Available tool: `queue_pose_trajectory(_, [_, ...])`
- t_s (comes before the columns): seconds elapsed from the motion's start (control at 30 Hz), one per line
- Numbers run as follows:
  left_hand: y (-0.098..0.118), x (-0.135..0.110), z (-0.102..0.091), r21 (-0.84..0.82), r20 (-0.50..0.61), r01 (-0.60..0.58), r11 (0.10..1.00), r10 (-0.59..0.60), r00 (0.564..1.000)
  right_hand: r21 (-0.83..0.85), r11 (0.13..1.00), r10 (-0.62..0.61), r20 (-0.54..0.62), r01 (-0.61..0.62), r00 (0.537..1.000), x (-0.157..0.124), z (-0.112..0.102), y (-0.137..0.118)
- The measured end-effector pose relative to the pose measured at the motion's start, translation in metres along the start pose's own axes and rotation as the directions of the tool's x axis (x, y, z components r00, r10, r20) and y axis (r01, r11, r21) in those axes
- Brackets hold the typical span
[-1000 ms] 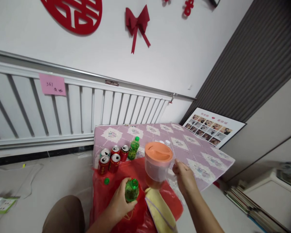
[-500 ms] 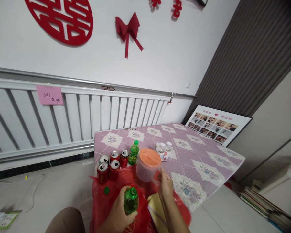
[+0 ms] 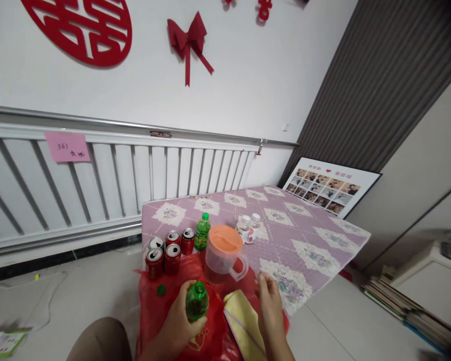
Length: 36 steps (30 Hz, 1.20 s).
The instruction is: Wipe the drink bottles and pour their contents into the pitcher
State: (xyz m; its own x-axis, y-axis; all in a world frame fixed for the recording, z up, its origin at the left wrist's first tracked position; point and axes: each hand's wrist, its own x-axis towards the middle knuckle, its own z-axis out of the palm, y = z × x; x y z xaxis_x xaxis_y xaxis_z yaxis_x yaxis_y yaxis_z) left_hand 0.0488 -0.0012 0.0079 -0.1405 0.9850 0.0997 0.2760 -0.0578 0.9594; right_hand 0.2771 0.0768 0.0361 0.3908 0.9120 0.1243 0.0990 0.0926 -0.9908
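Note:
My left hand is closed around an uncapped green plastic bottle, held upright above a red plastic sheet. My right hand holds nothing, its fingers loosely apart, just right of the pitcher's handle and not touching it. The clear plastic pitcher has an orange lid. A folded yellow cloth lies between my hands. Left of the held bottle, a green cap rests on the red sheet. Behind the pitcher's left side stands another green bottle, capped.
Several opened drink cans cluster at the table's left edge. Two small white-capped bottles stand behind the pitcher. A patterned purple tablecloth covers the table. Beyond it are a white radiator and a leaning photo board.
My right hand has let go of the pitcher's handle and moved right. My left hand still holds the green bottle. The whole view has shifted slightly.

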Motion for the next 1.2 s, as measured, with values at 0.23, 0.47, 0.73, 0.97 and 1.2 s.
queue_pose_trajectory(0.23, [0.004,-0.001,-0.002,-0.021,-0.001,-0.046,0.999,0.046,0.999,-0.063,0.997,0.041,0.109,-0.034,0.993,-0.062,-0.033,0.023])
queue_pose_trajectory(0.47, [-0.001,0.002,-0.002,-0.008,-0.004,-0.084,0.996,0.084,0.996,-0.030,0.998,-0.045,0.345,0.059,0.938,-0.073,0.001,0.008])
queue_pose_trajectory(0.73, [-0.008,0.004,0.001,-0.088,-0.002,-0.152,0.984,0.152,0.988,0.107,0.994,-0.048,0.569,-0.016,0.821,-0.070,0.057,-0.011])
queue_pose_trajectory(0.97, [-0.008,0.001,0.008,-0.158,-0.083,-0.138,0.978,0.126,0.989,-0.016,0.994,-0.076,0.608,0.108,0.790,-0.089,0.086,-0.018])
queue_pose_trajectory(1.2, [-0.006,-0.001,-0.009,-0.101,0.048,-0.164,0.981,0.169,0.984,-0.029,0.975,-0.169,0.556,0.222,0.814,-0.088,0.091,-0.001])
